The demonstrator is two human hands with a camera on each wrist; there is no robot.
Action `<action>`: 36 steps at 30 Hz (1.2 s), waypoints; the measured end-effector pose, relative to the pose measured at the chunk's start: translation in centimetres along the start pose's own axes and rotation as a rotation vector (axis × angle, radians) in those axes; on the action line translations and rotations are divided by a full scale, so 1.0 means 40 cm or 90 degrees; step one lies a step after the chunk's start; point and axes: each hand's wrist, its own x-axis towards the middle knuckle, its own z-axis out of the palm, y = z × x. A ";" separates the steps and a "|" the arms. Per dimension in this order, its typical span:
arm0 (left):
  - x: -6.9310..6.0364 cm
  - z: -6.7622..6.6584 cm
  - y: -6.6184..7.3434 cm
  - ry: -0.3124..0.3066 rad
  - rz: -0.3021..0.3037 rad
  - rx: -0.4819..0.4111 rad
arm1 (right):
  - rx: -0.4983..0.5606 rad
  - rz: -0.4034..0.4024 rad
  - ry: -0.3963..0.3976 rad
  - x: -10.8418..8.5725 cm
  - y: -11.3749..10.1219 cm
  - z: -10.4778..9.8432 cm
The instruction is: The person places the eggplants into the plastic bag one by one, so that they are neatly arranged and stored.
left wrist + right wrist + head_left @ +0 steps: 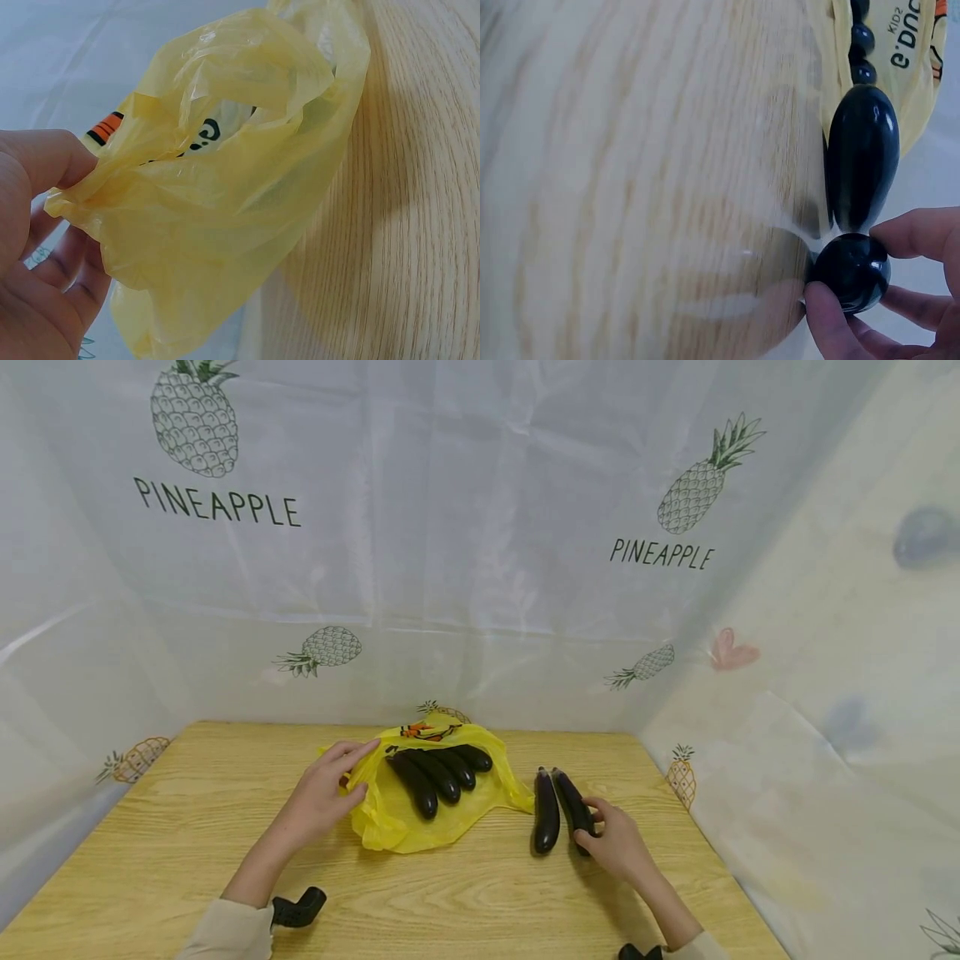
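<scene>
Pale plastic sheeting hangs behind and to both sides of a wood-grained bench, printed with pineapple drawings and, on the far side, the word PINEAPPLE in dark letters. At the near left, a light sleeve comes in, with a black wrist mount beside it. Of the two hands, the left hand pinches the left edge of a yellow plastic bag between thumb and fingers. The bag lies with its mouth gaping toward the near side, an orange-and-black print at its far edge. Inside, four eggplants rest side by side, the leftmost lying nearest. Just right of the bag, a loose eggplant lies on the bench, its stem end pointing far. Right of that one is a second loose eggplant, slanting; the right hand pinches its near end between thumb and fingers.
</scene>
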 end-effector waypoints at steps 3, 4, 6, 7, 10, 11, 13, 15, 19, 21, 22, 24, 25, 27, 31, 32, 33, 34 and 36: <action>-0.001 0.001 -0.002 0.001 0.001 0.001 | 0.000 0.001 0.001 0.002 0.006 0.000; -0.001 0.001 -0.002 0.001 0.001 0.002 | 0.000 0.001 0.002 0.003 0.007 0.000; -0.002 0.001 -0.004 0.001 -0.001 0.002 | 0.002 0.001 0.003 0.003 0.010 -0.001; -0.001 0.000 -0.004 0.001 -0.002 0.002 | 0.004 0.000 0.005 0.003 0.011 -0.002; -0.001 0.001 -0.004 0.001 -0.005 0.001 | 0.014 -0.002 0.007 0.002 0.014 -0.003; -0.001 0.000 -0.004 0.001 -0.006 0.000 | 0.018 -0.001 0.008 0.001 0.015 -0.004; -0.001 0.000 -0.004 0.001 -0.005 -0.001 | 0.027 0.000 0.010 -0.001 0.018 -0.004; -0.001 0.001 -0.004 0.001 -0.003 0.000 | 0.036 0.002 0.014 -0.003 0.022 -0.003; 0.000 0.002 -0.005 0.002 -0.003 0.002 | 0.048 0.005 0.022 -0.006 0.024 -0.006; 0.001 0.001 -0.005 0.004 0.000 0.004 | 0.054 0.004 0.022 -0.008 0.021 -0.008; 0.001 0.001 -0.005 0.005 0.001 0.004 | 0.056 0.003 0.021 -0.008 0.019 -0.010; 0.002 0.001 -0.005 0.006 0.003 0.005 | 0.058 0.000 0.020 -0.009 0.012 -0.013; 0.002 0.001 -0.005 0.006 0.004 0.006 | 0.061 -0.001 0.019 -0.010 0.007 -0.015; 0.003 0.001 -0.005 0.007 0.005 0.007 | 0.066 -0.006 0.018 -0.013 -0.007 -0.019; 0.002 0.001 -0.005 0.008 0.006 0.008 | 0.099 -0.015 0.010 -0.022 -0.047 -0.028; 0.002 0.001 -0.006 0.008 0.006 0.008 | 0.109 -0.017 0.007 -0.024 -0.057 -0.030; 0.002 0.001 -0.006 0.008 0.005 0.008 | 0.118 -0.019 0.006 -0.027 -0.067 -0.032; 0.002 0.001 -0.006 0.008 0.005 0.007 | 0.129 -0.020 0.004 -0.030 -0.076 -0.033; 0.002 0.001 -0.007 0.007 0.004 0.007 | 0.142 -0.026 0.004 -0.034 -0.093 -0.033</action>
